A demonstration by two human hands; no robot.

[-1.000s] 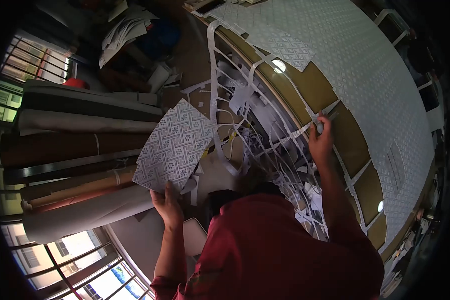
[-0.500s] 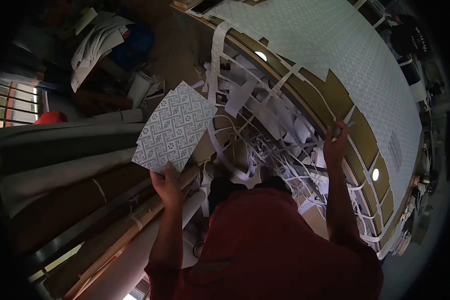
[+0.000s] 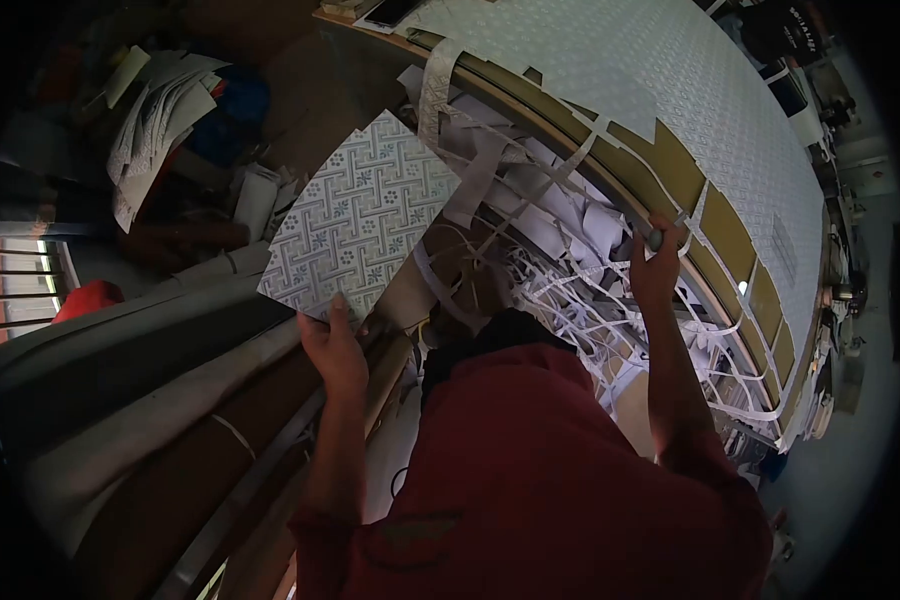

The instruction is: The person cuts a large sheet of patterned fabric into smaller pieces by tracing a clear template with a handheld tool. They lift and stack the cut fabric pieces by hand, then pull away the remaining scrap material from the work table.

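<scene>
My left hand (image 3: 336, 352) grips the lower corner of a patterned sheet (image 3: 365, 215), with the thumb on top. The sheet is pale, printed with a grey lattice and small flowers, and is held up over the floor. My right hand (image 3: 656, 265) is closed around a small tool (image 3: 655, 240) with a rounded grey end. What kind of tool it is, I cannot make out. That hand is by the edge of the work table (image 3: 545, 118), where a large pale patterned sheet (image 3: 610, 60) lies with its edge cut in steps, with narrow strips (image 3: 590, 150) hanging nearby.
Tangled offcut strips (image 3: 570, 300) lie below the table edge. Large rolls of material (image 3: 170, 380) lie along the left. A stack of cut sheets (image 3: 165, 125) stands at the upper left, beside a blue bundle (image 3: 240, 105). A phone (image 3: 390, 12) rests on the table's far corner.
The view has shifted slightly. The patterned sheet in my left hand has moved a little up and right. My right hand has drawn slightly left, still holding the tool.
</scene>
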